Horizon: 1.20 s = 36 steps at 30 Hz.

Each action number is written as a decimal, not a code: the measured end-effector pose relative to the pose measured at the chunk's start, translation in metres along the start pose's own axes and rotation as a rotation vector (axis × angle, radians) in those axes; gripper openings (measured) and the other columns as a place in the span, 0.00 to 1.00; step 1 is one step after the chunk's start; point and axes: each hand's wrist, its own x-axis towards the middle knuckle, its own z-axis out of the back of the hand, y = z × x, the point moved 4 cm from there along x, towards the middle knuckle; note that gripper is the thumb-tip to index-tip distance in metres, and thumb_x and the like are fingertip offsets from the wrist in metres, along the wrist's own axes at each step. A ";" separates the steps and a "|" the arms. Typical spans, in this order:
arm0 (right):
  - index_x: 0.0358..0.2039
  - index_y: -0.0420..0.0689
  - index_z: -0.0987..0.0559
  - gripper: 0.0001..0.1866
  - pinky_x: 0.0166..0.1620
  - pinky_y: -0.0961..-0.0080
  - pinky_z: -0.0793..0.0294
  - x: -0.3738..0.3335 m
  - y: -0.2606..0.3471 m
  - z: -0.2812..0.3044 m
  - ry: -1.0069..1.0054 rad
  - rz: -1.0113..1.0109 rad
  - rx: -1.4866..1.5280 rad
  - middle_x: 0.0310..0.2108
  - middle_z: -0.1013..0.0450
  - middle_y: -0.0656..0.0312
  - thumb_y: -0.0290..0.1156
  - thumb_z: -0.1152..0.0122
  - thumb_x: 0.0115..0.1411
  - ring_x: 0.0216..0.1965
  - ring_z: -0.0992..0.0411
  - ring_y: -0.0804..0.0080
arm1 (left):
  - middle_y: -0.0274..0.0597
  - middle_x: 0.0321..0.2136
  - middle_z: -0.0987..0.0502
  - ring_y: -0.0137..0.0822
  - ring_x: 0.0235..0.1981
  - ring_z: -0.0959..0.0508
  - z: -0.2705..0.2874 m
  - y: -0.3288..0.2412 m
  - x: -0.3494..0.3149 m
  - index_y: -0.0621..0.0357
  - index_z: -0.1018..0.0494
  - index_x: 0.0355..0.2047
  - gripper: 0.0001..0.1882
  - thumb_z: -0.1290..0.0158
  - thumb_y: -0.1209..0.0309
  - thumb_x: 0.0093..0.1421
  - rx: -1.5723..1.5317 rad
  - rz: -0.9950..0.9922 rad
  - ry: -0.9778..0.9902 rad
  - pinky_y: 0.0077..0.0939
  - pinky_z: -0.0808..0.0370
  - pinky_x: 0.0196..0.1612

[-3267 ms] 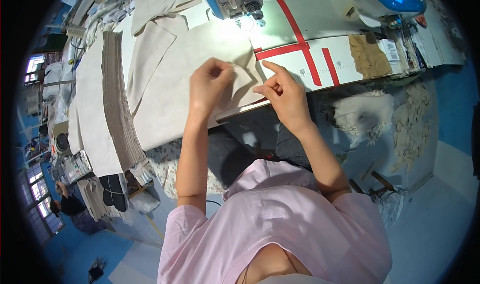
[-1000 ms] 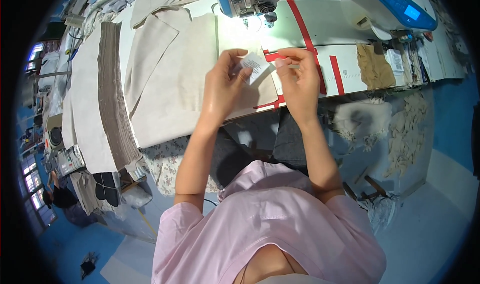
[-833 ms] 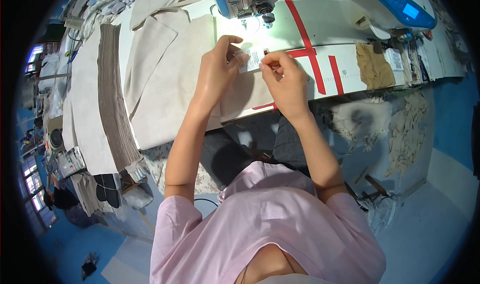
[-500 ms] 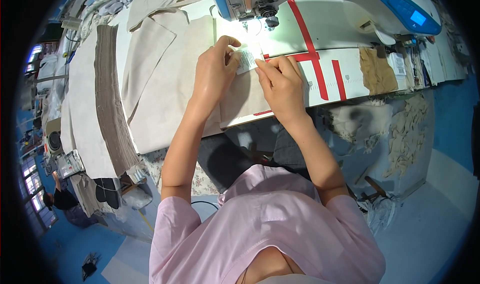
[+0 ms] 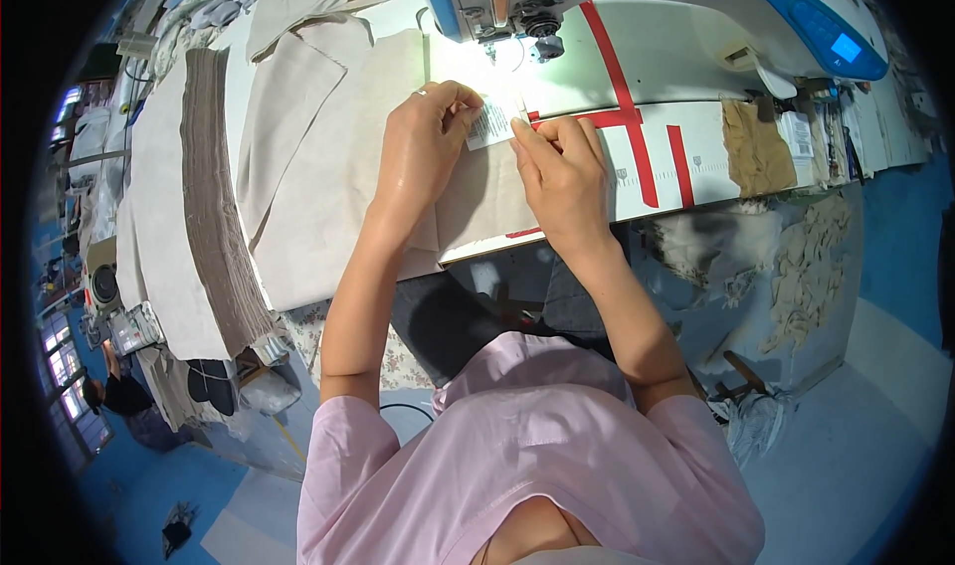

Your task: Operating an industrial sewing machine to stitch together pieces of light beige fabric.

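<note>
A small white printed label (image 5: 489,125) lies over the beige cloth (image 5: 473,202), just in front of the lit needle area of a sewing machine (image 5: 527,23). My left hand (image 5: 422,145) pinches the label's left side between thumb and bent index finger. At its right side my right hand (image 5: 563,167) is closed, thumb and index fingertips pressed together on the label's edge. Glare from the machine lamp washes out the label's far end, so whether it touches the presser foot cannot be told.
Larger beige cloth pieces (image 5: 333,157) cover the table to the left, beside a long stack of brown-edged pieces (image 5: 211,197). Red tape strips (image 5: 637,152) mark the white tabletop at right. A tan scrap (image 5: 756,147) hangs over its edge. Another person (image 5: 124,391) is far left.
My left index finger has drawn slightly down toward the label. Both hands keep their pinch, and the whole view has shifted a little.
</note>
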 end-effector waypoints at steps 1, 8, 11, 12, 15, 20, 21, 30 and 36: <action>0.46 0.41 0.13 0.15 0.38 0.65 0.27 0.000 0.001 0.000 0.000 0.000 0.001 0.31 0.29 0.61 0.22 0.28 0.57 0.35 0.30 0.63 | 0.48 0.30 0.21 0.40 0.30 0.21 0.000 0.001 0.000 0.64 0.19 0.38 0.05 0.39 0.79 0.61 0.001 0.001 0.000 0.33 0.24 0.37; 0.45 0.41 0.13 0.13 0.38 0.65 0.27 0.001 -0.001 -0.001 0.003 0.003 -0.007 0.32 0.29 0.61 0.22 0.28 0.57 0.35 0.31 0.63 | 0.44 0.39 0.20 0.40 0.39 0.20 0.000 -0.007 -0.004 0.59 0.18 0.39 0.06 0.37 0.75 0.61 0.228 -0.211 -0.061 0.36 0.22 0.40; 0.45 0.41 0.13 0.13 0.39 0.65 0.28 0.002 0.000 -0.001 0.012 0.005 -0.008 0.31 0.29 0.61 0.23 0.28 0.58 0.35 0.31 0.63 | 0.40 0.49 0.20 0.42 0.50 0.21 0.000 -0.006 -0.013 0.55 0.17 0.45 0.10 0.39 0.73 0.63 0.442 -0.526 -0.066 0.40 0.23 0.51; 0.45 0.41 0.14 0.13 0.39 0.65 0.28 0.003 0.001 -0.001 0.020 0.003 -0.004 0.31 0.30 0.61 0.23 0.28 0.58 0.35 0.31 0.63 | 0.38 0.55 0.21 0.43 0.57 0.23 -0.004 -0.005 -0.017 0.53 0.18 0.49 0.13 0.40 0.72 0.64 0.486 -0.676 0.017 0.44 0.24 0.58; 0.46 0.40 0.15 0.15 0.42 0.65 0.27 0.000 -0.001 -0.004 0.055 0.003 -0.027 0.33 0.31 0.61 0.23 0.29 0.57 0.38 0.31 0.62 | 0.37 0.60 0.22 0.44 0.63 0.25 -0.008 0.002 -0.022 0.53 0.20 0.55 0.19 0.39 0.74 0.64 0.392 -0.628 0.097 0.47 0.31 0.69; 0.45 0.41 0.15 0.14 0.44 0.63 0.30 0.008 0.000 -0.007 0.073 0.043 -0.074 0.33 0.31 0.61 0.24 0.31 0.58 0.39 0.32 0.62 | 0.39 0.60 0.22 0.44 0.62 0.25 -0.004 0.007 -0.012 0.54 0.22 0.58 0.19 0.41 0.74 0.66 0.333 -0.628 0.125 0.50 0.35 0.72; 0.44 0.41 0.15 0.13 0.45 0.62 0.31 0.011 0.002 -0.008 0.085 0.071 -0.117 0.33 0.31 0.61 0.25 0.31 0.58 0.39 0.32 0.61 | 0.40 0.60 0.23 0.45 0.62 0.24 -0.001 0.008 -0.008 0.54 0.22 0.58 0.19 0.42 0.74 0.66 0.332 -0.629 0.126 0.51 0.35 0.72; 0.37 0.44 0.16 0.06 0.47 0.60 0.32 0.043 -0.012 -0.033 0.109 0.125 -0.143 0.32 0.29 0.61 0.29 0.32 0.58 0.41 0.30 0.60 | 0.41 0.59 0.22 0.47 0.60 0.24 0.011 0.027 0.031 0.53 0.22 0.59 0.19 0.43 0.75 0.68 0.293 -0.651 0.149 0.52 0.37 0.73; 0.36 0.46 0.16 0.06 0.46 0.59 0.32 0.043 -0.011 -0.034 0.069 0.100 -0.167 0.32 0.29 0.61 0.30 0.31 0.58 0.40 0.30 0.61 | 0.41 0.58 0.21 0.48 0.61 0.24 0.013 0.030 0.036 0.53 0.21 0.58 0.18 0.43 0.74 0.68 0.289 -0.640 0.163 0.52 0.37 0.73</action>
